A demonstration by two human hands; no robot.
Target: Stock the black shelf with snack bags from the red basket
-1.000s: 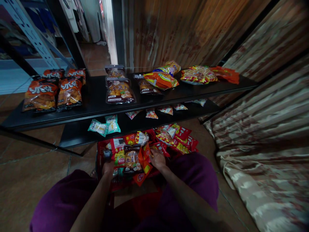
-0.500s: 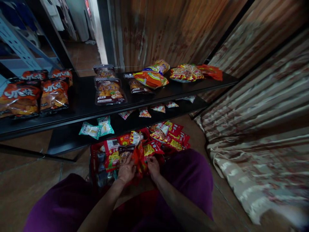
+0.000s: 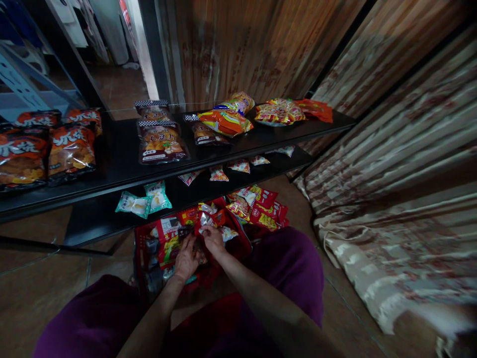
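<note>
A red basket (image 3: 244, 237) full of snack packets stands on the floor between my knees. My left hand (image 3: 187, 259) lies over the packets in its middle, fingers stretched out and touching a dark brown packet (image 3: 184, 231). Close beside it, my right hand (image 3: 213, 239) is closed at the fingertips on a red snack packet (image 3: 201, 223), partly hidden by the fingers. A small white packet (image 3: 227, 232) shows just right of that hand. Red and yellow packets (image 3: 169, 248) lie at the basket's left, near several grey-topped items (image 3: 152, 263).
Behind the basket stands a black shelf (image 3: 122, 159) with brown potato-chip bags (image 3: 164, 141), orange-black bags (image 3: 72, 151) and other bags. Its lower board holds green-white packets (image 3: 134, 204). Red packets (image 3: 268, 211) lie right of the basket. A curtain (image 3: 372, 209) hangs at right.
My right hand has moved left and up, closer to my left hand. Red packets that covered the basket's right part have shifted, and a white packet shows there. The view has turned slightly.
</note>
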